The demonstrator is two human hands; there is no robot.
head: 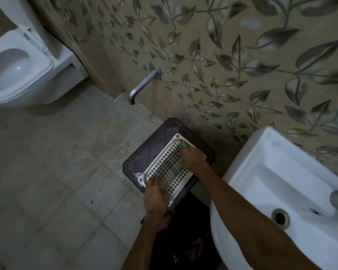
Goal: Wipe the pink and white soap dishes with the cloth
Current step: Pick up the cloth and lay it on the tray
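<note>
White dish (160, 166), perforated, lies flat on a dark stool (144, 152) at 6 o'clock of frame centre, near the wall. Sink (281, 172) at 4 o'clock of the dish, toilet (18, 71) far off at 10 o'clock, wall tap (142, 84) at 12.

A striped cloth (171, 166) is stretched across the dish from its 1 o'clock end to its 7 o'clock end. Right hand (193, 158) is fisted round the far end of the cloth, over the dish's 2 o'clock edge. Left hand (157, 193) is at the dish's 7 o'clock corner, fingers down on the cloth's near end; whether it pinches the cloth or only presses it flat, cannot tell.

Progress, as a judgement: mid-wipe on the white dish, cloth laid over its slotted face. How clean it is can't be read in this dim light. No pink dish in view, so that half looks undone or is out of frame; cannot tell which. Left to do at least: finish this dish's rim and corners, then the pink one.

Writing: none readable. No brand or label seen on dish, stool, sink or toilet. Wall shows a leaf pattern only.
</note>
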